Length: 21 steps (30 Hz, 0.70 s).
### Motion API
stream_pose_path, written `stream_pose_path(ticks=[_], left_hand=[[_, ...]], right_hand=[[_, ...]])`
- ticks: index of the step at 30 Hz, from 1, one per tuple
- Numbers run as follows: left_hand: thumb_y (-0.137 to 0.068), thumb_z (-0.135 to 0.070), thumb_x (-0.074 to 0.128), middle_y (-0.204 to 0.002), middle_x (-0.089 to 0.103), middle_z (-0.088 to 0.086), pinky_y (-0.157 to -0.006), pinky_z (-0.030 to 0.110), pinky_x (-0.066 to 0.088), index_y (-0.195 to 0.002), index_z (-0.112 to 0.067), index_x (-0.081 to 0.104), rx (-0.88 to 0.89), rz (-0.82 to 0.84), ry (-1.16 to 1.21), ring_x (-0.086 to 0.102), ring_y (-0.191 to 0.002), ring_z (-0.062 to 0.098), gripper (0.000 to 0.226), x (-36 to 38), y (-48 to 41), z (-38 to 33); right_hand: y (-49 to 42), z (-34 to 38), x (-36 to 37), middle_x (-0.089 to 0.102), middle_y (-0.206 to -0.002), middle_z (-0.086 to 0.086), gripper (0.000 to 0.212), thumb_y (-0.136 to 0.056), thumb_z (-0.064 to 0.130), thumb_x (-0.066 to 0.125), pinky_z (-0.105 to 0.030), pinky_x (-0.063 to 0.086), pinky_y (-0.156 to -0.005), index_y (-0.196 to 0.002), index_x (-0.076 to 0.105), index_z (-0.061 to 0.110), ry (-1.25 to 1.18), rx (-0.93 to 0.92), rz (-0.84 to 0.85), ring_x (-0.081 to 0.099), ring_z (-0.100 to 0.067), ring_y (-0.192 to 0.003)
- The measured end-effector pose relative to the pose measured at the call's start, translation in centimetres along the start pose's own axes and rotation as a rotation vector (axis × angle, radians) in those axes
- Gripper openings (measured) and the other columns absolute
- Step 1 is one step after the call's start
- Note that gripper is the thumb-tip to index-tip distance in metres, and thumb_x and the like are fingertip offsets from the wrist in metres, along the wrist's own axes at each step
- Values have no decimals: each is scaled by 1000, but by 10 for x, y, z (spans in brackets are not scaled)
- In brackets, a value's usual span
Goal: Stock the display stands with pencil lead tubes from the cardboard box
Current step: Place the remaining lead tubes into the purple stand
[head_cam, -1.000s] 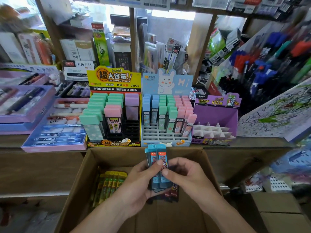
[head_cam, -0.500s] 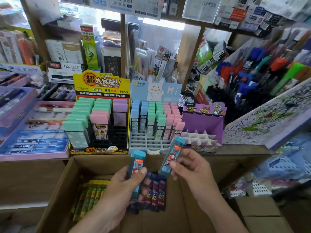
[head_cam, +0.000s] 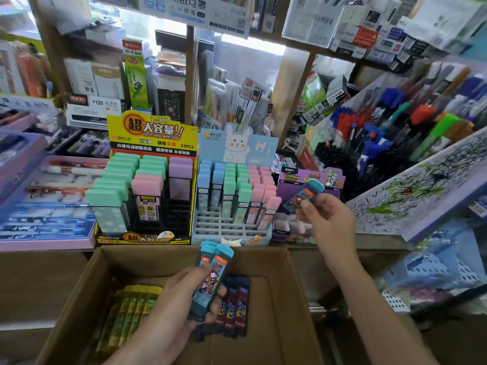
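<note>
TUBE: teal-capped pencil lead tube [head_cam: 303, 197], cartoon label, tilted, in front of purple display stand [head_cam: 291, 177] | RIGHT: right hand [head_cam: 326, 222] raised, fingertips pinching the tube's lower end | LEFT: left hand [head_cam: 181, 304] grips teal tube bundle [head_cam: 210, 280] upright above cardboard box [head_cam: 87, 280] | BOX: yellow tubes [head_cam: 129, 312] and dark tubes [head_cam: 237, 306] lie inside | ROOM: wooden shelf [head_cam: 39, 280], crowded stationery racks.
</note>
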<state>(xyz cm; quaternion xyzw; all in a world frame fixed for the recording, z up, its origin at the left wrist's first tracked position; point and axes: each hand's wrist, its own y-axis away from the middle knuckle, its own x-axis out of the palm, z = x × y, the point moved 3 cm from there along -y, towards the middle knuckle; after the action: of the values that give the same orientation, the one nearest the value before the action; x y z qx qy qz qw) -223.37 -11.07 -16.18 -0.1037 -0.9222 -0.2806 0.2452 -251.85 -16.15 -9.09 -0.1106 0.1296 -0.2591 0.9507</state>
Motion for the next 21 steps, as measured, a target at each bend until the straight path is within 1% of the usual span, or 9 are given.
stream_pose_path(ticks=[3, 6, 9, 10, 12, 14, 16, 18, 21], left_hand=[[-75, -33, 73, -82, 69, 23, -41, 29, 45, -124, -5, 60, 12, 6, 24, 57, -53, 23, 57, 0, 0, 0], [-70, -32, 75, -81, 69, 23, -41, 29, 46, -124, -8, 61, 15, 11, 31, 58, -52, 22, 61, 1, 1, -1], [-70, -32, 75, -82, 69, 23, -42, 29, 46, -124, -8, 61, 19, 11, 29, 58, -52, 22, 61, 1, 1, -1], [-71, -32, 75, -82, 69, 23, -42, 29, 46, -124, -7, 61, 19, 10, 25, 59, -53, 22, 60, 1, 1, -1], [-72, -32, 74, -82, 69, 23, -42, 29, 46, -123, -8, 61, 18, 6, 19, 59, -53, 22, 59, 2, 2, 0], [-75, -31, 73, -83, 70, 23, -42, 29, 46, -124, -9, 62, 13, 2, 12, 59, -53, 23, 55, 2, 1, 1], [-85, -28, 71, -83, 70, 23, -43, 29, 47, -124, -9, 62, 2, -7, 6, 59, -54, 23, 44, 1, 1, 2], [-94, -24, 66, -83, 70, 23, -43, 29, 46, -125, -9, 62, -1, -5, 5, 59, -53, 23, 34, 1, 0, 2], [-97, -23, 63, -83, 69, 23, -43, 29, 46, -125, -10, 62, 7, -7, -5, 59, -54, 22, 31, -1, 0, 2]], right_hand=[[-13, -3, 5, 76, -81, -8, 4, -94, 2, 69, -24, 60, -69, -93, 71, 6, 103, -61, 25, 75, -17, -76], [-19, -7, 10, 75, -80, -2, 2, -92, 2, 72, -18, 55, -67, -91, 73, 3, 230, -113, 52, 71, -7, -72], [-22, -13, 15, 77, -84, 2, 3, -90, 5, 75, -26, 57, -73, -92, 77, 6, 302, -84, 76, 73, -10, -79], [-23, -14, 16, 77, -84, 4, 5, -90, 5, 75, -26, 56, -73, -91, 78, 9, 326, -79, 91, 73, -9, -79], [-23, -16, 19, 77, -81, 10, 8, -89, 7, 76, -21, 53, -71, -89, 79, 14, 389, -81, 115, 72, -2, -77], [-24, -17, 20, 76, -79, 11, 6, -89, 11, 76, -18, 50, -69, -88, 80, 15, 455, -91, 122, 70, 1, -74], [-24, -16, 21, 74, -77, 11, 5, -90, 15, 75, -16, 46, -65, -89, 80, 16, 512, -94, 121, 68, 1, -73], [-25, -14, 22, 74, -77, 9, 5, -91, 15, 75, -19, 48, -65, -88, 79, 15, 533, -82, 123, 68, -1, -75], [-28, -12, 24, 75, -78, 3, 5, -90, 15, 76, -22, 51, -66, -89, 79, 12, 533, -50, 129, 70, -6, -76]])
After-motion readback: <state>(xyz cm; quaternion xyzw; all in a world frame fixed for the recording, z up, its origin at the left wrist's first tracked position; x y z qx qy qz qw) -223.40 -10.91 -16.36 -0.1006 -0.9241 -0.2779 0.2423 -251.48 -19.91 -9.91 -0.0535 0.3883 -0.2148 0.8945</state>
